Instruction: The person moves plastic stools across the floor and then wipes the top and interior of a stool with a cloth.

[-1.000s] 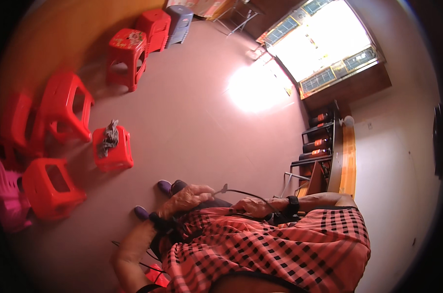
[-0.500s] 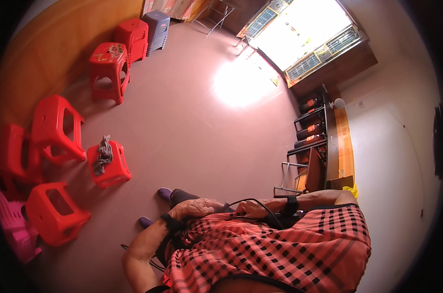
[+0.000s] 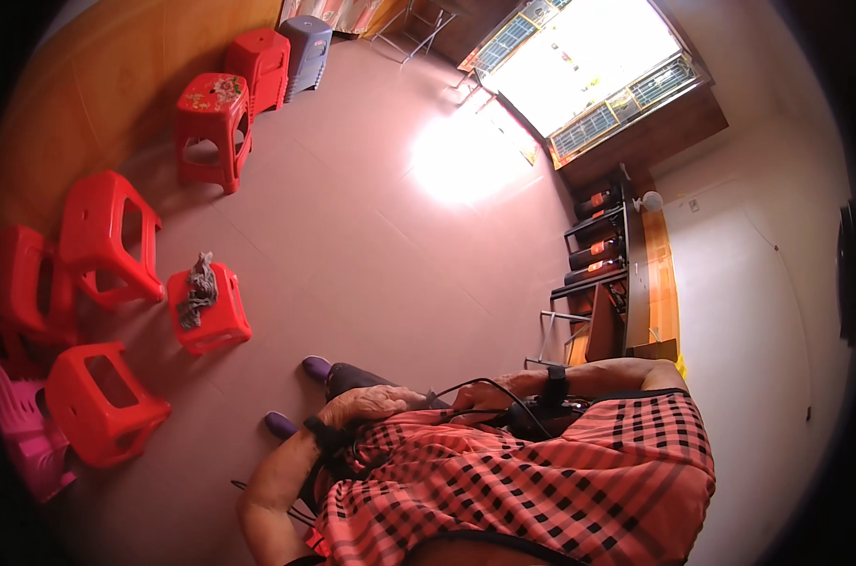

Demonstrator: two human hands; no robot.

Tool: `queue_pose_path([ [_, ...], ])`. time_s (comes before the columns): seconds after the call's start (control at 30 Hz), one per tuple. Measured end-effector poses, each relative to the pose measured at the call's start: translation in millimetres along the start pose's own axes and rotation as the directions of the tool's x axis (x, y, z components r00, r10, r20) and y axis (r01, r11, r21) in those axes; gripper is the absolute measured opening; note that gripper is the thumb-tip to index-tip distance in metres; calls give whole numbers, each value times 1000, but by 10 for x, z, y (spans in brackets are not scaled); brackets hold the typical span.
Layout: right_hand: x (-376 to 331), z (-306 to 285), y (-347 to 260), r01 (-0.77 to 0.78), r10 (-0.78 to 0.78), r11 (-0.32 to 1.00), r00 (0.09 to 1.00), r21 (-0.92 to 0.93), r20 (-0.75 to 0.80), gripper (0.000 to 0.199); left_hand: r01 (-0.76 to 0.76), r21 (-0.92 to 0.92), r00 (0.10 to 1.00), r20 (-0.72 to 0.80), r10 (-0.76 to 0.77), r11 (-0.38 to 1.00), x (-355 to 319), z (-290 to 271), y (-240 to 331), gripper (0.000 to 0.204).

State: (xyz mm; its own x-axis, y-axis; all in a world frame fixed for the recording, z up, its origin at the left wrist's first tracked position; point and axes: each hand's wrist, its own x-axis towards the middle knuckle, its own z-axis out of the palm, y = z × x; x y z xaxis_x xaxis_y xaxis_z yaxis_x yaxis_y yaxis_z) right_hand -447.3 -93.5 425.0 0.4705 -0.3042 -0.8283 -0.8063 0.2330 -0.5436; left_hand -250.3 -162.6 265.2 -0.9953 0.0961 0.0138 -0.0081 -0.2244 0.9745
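My left hand (image 3: 376, 403) lies low over my lap, against the front of my red and black checked shirt (image 3: 503, 462), its fingers stretched toward the right. Beside it my right hand (image 3: 482, 396) is closed at the shirt's hem; what its fingers hold, if anything, is hidden. A thin black cable (image 3: 466, 381) loops over the right hand and runs down onto the shirt. Each wrist wears a black strap, the right strap (image 3: 555, 385) showing more fully. Beyond my hands are a dark trouser leg (image 3: 351, 378) and purple shoes (image 3: 279, 424).
A low red stool (image 3: 222, 325) with a crumpled grey cloth (image 3: 200, 292) on it stands ahead left. More red stools (image 3: 112, 226) and a pink chair (image 3: 22, 424) line the left side. A dark table with folding chairs (image 3: 607, 325) runs along the right wall, toward a bright doorway (image 3: 579, 66).
The view has shifted slightly, so the stools sit a little higher in the picture. Both hands stay almost where they were at the shirt's front.
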Motion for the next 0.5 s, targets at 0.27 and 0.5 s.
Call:
queue_pose_path([
  [0.27, 10, 269, 117, -63, -3, 980, 944, -190, -329, 43, 10, 73, 1000, -1, -10, 997, -7, -43, -72, 41],
  [0.5, -3, 242, 177, 69, -51, 992, 984, 107, -169, 42, -32, 147, 999, 11, 31, 989, 33, -3, -167, 42],
])
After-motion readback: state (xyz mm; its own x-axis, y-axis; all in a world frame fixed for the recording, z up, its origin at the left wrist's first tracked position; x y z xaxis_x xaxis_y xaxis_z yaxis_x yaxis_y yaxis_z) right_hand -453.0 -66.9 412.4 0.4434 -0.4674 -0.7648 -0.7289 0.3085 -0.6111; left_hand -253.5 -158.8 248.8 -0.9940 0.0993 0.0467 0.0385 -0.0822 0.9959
